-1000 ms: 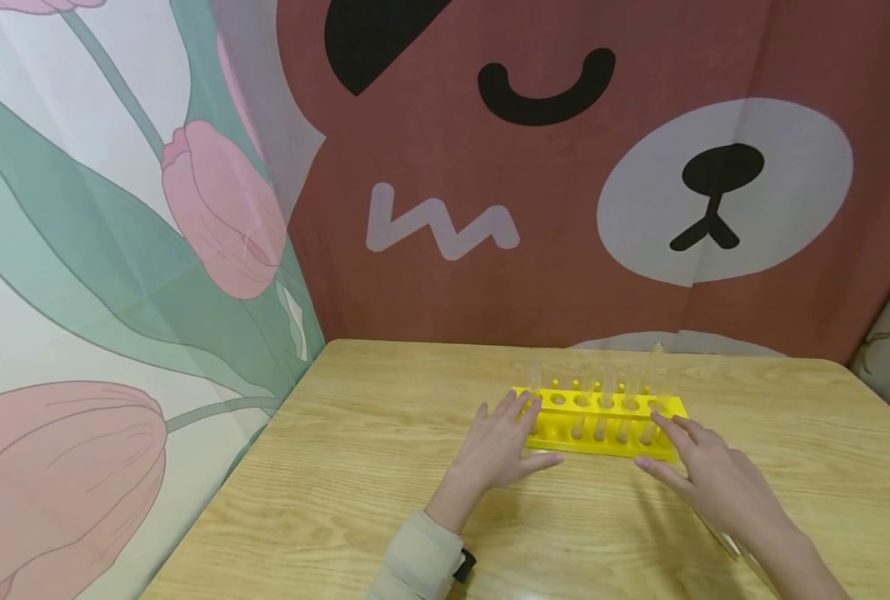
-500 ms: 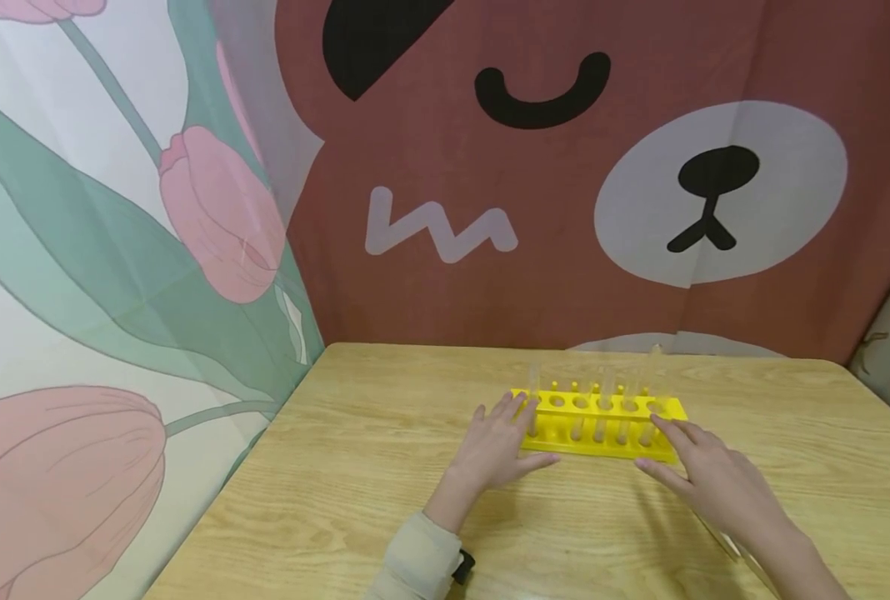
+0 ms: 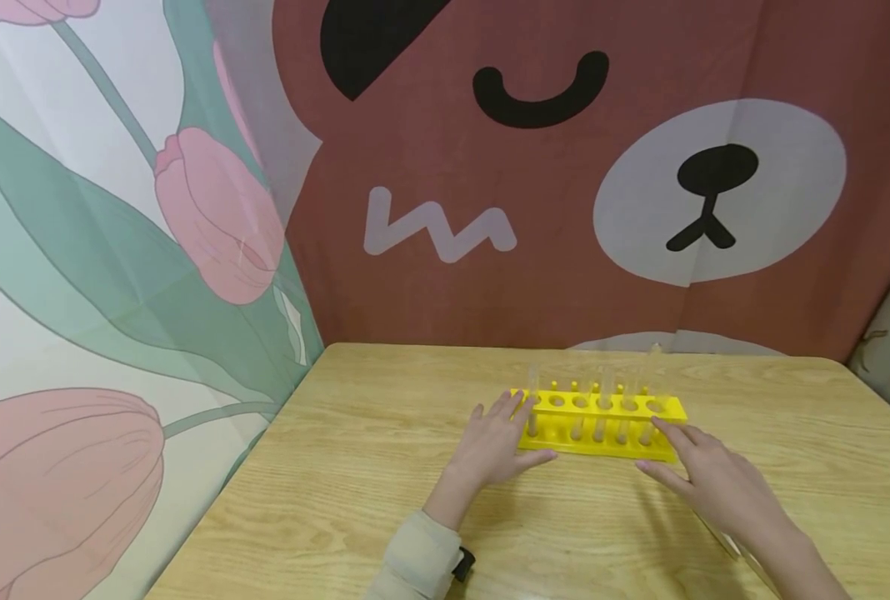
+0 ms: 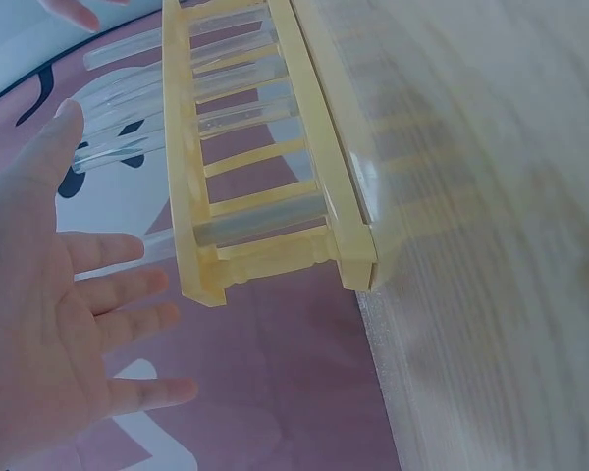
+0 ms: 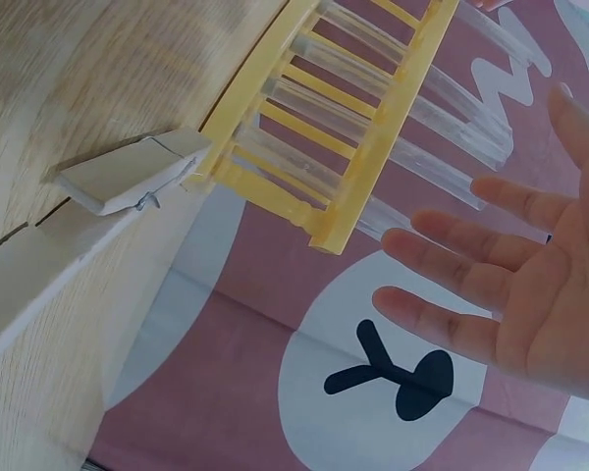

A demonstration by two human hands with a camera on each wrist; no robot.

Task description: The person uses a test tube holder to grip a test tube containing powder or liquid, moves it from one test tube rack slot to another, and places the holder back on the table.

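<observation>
A yellow test tube rack [image 3: 591, 413] stands on the wooden table, holding several clear test tubes [image 3: 533, 379]; at least one hole in its top shows no tube. My left hand [image 3: 490, 446] is at the rack's left end, fingers spread and fairly straight, as the left wrist view of the palm [image 4: 39, 324] also shows. At the right end is my right hand [image 3: 722, 483], its fingers extended beside the rack. Neither hand holds anything; whether fingertips touch the rack I cannot tell. The tallest tube [image 3: 652, 367] rises at the right end.
A wooden test tube clamp [image 5: 137, 172] with a metal spring lies on the table near the rack's right end, partly hidden by my right forearm in the head view. Behind the table [image 3: 325, 475] hangs a bear-print cloth [image 3: 430, 300]; a tulip-print cloth [image 3: 220, 217] hangs at left.
Both hands keep almost the same place and pose. The view shifts very slightly; the rack and tubes stay put.
</observation>
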